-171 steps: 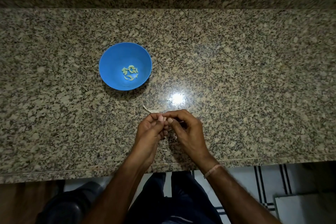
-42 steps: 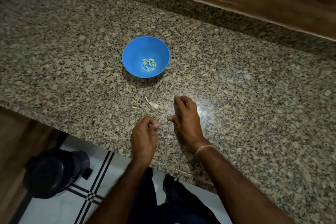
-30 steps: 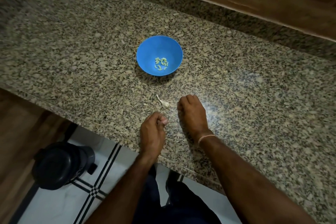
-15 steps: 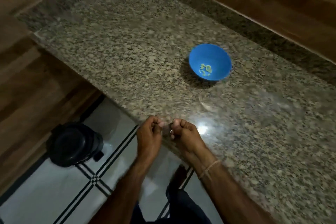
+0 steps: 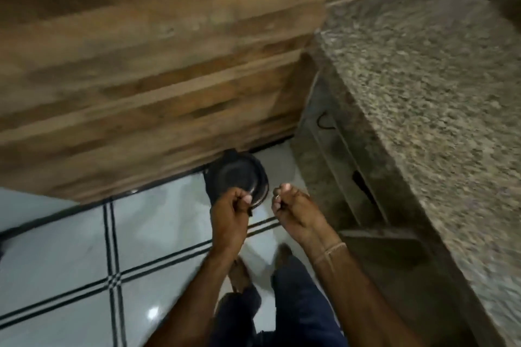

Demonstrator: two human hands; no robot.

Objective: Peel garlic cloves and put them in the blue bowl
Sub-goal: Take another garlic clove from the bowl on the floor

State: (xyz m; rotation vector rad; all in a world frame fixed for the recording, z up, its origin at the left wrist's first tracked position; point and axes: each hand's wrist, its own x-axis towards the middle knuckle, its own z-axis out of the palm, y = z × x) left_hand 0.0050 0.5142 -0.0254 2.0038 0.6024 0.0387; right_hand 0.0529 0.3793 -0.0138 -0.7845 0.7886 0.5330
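Note:
The blue bowl and the garlic cloves are out of view. Both my hands hang off the counter, above the tiled floor. My left hand (image 5: 230, 213) is curled, with its thumb pressed on the forefinger just over the near rim of a black round bin (image 5: 235, 175). What it pinches is hidden. My right hand (image 5: 293, 213) is curled beside it, to the right of the bin, with a small pale scrap of garlic peel at its fingertips. The frame is blurred by motion.
The granite counter (image 5: 428, 98) runs along the right, with its underside and a shelf below. A wood-patterned wall (image 5: 141, 65) fills the upper left. The bin stands on white floor tiles (image 5: 70, 262) against that wall. My bare foot (image 5: 239, 273) shows below my hands.
The view has swung left and down, from the counter to the floor. Both hands have left the counter's edge, still curled, and now hang by the black bin. The bowl has gone out of view.

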